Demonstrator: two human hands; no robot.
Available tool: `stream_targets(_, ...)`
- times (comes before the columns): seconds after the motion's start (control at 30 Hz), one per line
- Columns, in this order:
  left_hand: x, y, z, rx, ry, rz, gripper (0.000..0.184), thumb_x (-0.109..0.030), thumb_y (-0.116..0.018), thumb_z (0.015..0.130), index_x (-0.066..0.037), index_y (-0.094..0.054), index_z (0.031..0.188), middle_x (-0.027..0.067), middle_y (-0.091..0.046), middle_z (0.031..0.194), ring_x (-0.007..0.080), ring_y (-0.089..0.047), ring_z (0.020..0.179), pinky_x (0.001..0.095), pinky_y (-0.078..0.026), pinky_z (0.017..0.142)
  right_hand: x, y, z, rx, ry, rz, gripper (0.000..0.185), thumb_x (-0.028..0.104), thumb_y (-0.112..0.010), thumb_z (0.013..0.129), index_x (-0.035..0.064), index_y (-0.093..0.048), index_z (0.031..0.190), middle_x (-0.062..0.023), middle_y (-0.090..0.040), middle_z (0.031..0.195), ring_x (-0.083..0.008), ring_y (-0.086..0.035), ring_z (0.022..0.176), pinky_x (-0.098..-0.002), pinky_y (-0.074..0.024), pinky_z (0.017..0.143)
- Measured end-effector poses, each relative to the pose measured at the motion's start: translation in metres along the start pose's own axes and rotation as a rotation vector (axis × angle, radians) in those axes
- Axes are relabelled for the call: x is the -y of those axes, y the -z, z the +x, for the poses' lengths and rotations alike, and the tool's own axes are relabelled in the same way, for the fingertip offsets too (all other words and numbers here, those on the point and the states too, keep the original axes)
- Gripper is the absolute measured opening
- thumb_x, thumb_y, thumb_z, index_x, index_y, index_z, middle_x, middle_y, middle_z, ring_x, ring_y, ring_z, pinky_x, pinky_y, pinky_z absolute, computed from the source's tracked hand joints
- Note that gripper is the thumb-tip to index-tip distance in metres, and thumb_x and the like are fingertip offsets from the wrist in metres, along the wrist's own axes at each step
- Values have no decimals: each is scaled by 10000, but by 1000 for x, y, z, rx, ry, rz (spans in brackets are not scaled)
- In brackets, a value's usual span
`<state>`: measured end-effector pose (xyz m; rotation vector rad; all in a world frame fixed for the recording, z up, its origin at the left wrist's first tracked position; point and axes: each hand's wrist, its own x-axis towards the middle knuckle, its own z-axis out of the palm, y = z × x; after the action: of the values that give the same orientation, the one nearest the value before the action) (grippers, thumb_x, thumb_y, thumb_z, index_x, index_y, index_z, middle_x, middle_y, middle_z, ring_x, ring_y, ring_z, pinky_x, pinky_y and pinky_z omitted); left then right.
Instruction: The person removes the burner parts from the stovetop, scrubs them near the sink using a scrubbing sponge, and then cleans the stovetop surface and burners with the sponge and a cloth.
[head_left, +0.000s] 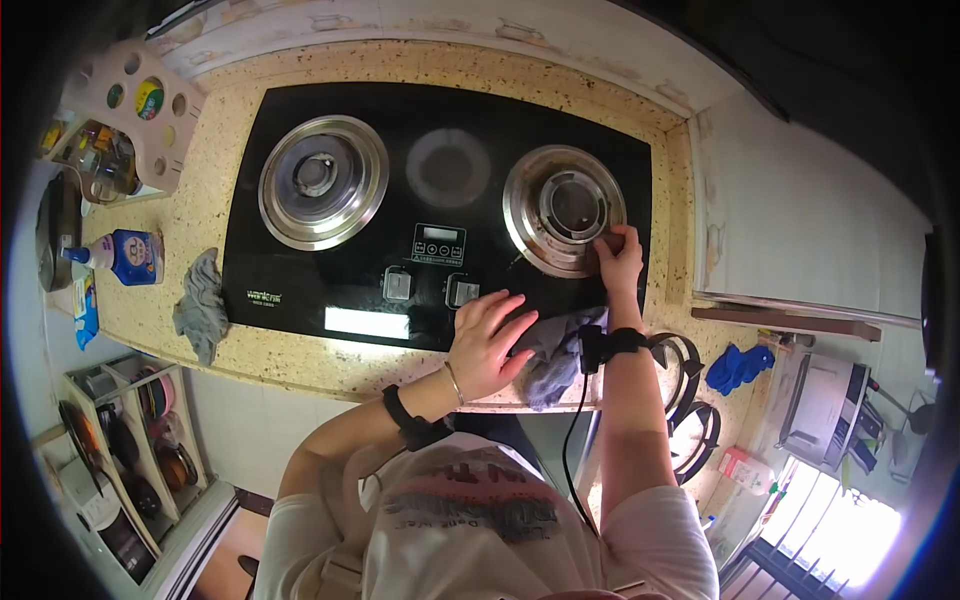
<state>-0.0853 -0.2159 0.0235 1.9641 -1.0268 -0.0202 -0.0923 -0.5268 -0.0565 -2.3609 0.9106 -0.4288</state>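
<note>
A black glass cooktop (330,275) carries two round steel burners. The right burner (530,215) has brownish stains on its ring. My right hand (620,258) has its fingers bent together at the lower right edge of this burner; whatever they pinch is hidden. My left hand (487,340) lies with fingers spread over the front edge of the cooktop, just below the right knob (464,291), holding nothing. Between my hands, a grey cloth (560,360) hangs at the counter's front edge. The left burner (324,182) is untouched.
Another grey cloth (203,307) lies left of the cooktop, near a blue-labelled bottle (135,257) and a caddy of bottles (150,125). On the right are black pan-support rings (684,375), a blue cloth or glove (740,368) and a wooden ledge (785,323).
</note>
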Motion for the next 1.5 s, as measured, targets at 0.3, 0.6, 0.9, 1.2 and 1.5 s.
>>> stream_targets(0.3,-9,6,3,-41,29,-7,515,-241,-743,735,-93,-632,1216,118,-527,1320,351,-484,1211,478,-354,996,29,17,-17,-11,83,76,47,69,-688,793,57,-648,813,-128,-669,776,-340,-643,780,-442,-502,703)
stream_targets(0.6,4,5,3,-8,33,-12,484,-251,-732,743,-96,-647,1194,121,-536,1314,351,-490,1210,486,-354,1004,10,26,-25,73,461,-47,207,42,-703,777,72,-727,980,-137,-654,818,-326,-613,792,-409,-490,746)
stream_targets(0.9,19,42,1,-104,60,88,475,-203,-752,687,-83,-662,1138,125,-577,1259,348,-516,1180,455,-368,971,-19,25,51,243,137,188,201,28,-667,838,72,-673,1034,-113,-648,854,-244,-614,789,-340,-502,754)
stream_targets(1.2,33,78,-19,-136,182,290,437,-174,-729,740,-51,-631,1147,173,-569,1231,373,-507,1171,476,-364,982,36,3,128,312,442,-112,387,69,-682,822,89,-584,1196,-212,-648,1008,-353,-633,978,-418,-506,822)
stream_targets(1.5,41,120,-70,-235,399,449,417,-82,-705,786,-9,-604,1184,211,-531,1280,418,-477,1225,508,-368,1030,-1,9,141,412,495,-127,356,157,-763,762,17,-653,1070,-203,-656,1007,-356,-628,888,-397,-509,814)
